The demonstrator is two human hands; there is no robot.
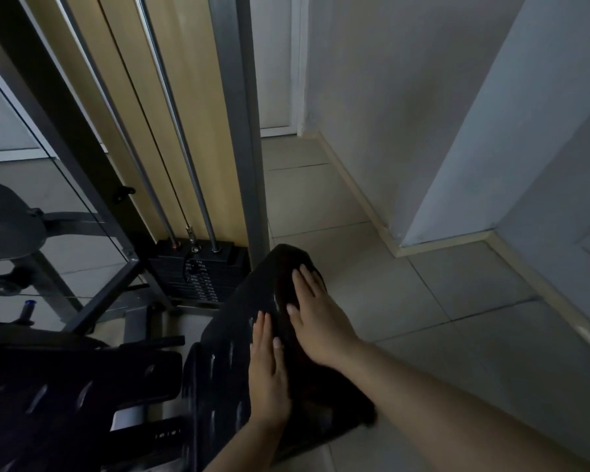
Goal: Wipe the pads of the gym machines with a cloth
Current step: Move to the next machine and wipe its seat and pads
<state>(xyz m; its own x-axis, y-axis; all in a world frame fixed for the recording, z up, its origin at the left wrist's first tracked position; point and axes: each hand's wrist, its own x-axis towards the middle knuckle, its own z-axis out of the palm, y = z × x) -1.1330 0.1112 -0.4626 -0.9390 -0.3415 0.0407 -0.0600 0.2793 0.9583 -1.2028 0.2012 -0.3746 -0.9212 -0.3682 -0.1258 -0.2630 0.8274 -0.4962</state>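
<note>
Pale tiled floor (372,212) filled the right half, grey-white wall (406,80) from 12 to 3 o'clock. Grey metal machine frame post (242,124) rose at 11–12 o'clock, two shiny steel guide rods (171,131) beside it running down into the black stacked weight plates (198,270) near centre. Mirror panel (21,185) at 9 o'clock.

Black ribbed vinyl back pad (225,356) sat tilted at 6 o'clock, running up toward centre; a second black vinyl seat pad (48,396) lay at 7–8 o'clock, apart from it.

Dark cloth (307,366) was draped over the right side of the back pad, top to lower edge; colour hard to tell in dim light.

Right hand (315,315) lay flat, palm down on the cloth near the pad's upper end, fingers (307,277) extended and close together, thumb out to the left, not gripping.

Left hand (268,369) lay flat at the cloth's left edge, just below-left of the right hand, fingers (261,327) straight and together, thumb tip near the cloth. Whether the left palm rested on cloth or bare pad could not be told.
</note>
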